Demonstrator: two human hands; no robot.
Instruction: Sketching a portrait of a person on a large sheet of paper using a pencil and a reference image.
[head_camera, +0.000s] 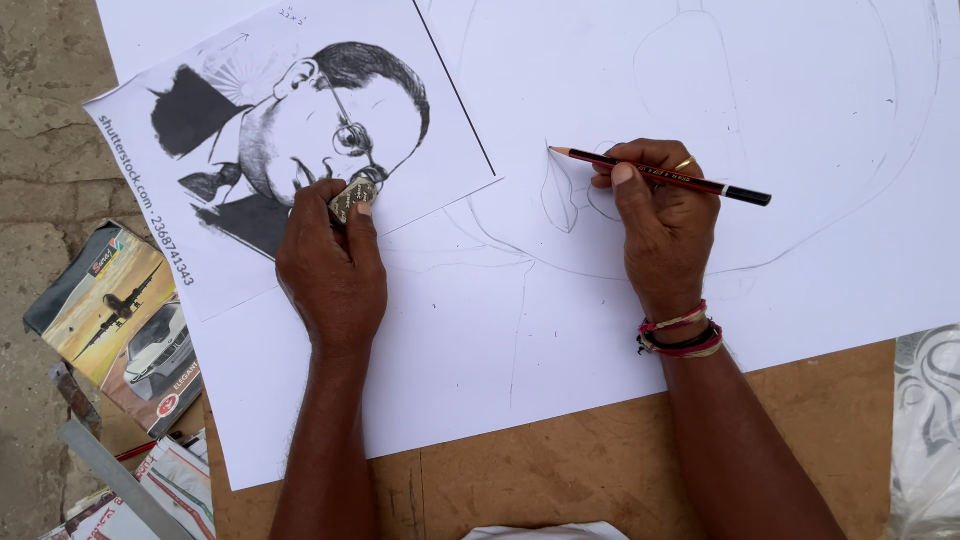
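Worktop: wood, under white sheet
Left hand: pinches eraser on printed portrait
Right hand: grips pencil, tip on sketch

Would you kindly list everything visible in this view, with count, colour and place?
drawing sheet: one, white with faint pencil outlines, on the board
printed portrait: one, black and white, on the sheet's upper left
wooden board: one, brown, beneath the sheet
pencil: one, red and black, in the right hand
eraser: one, greyish, in the left hand
booklets: a few, colourful, far left
bracelets: several, red and dark, right wrist
left hand: on the portrait
right hand: on the sheet
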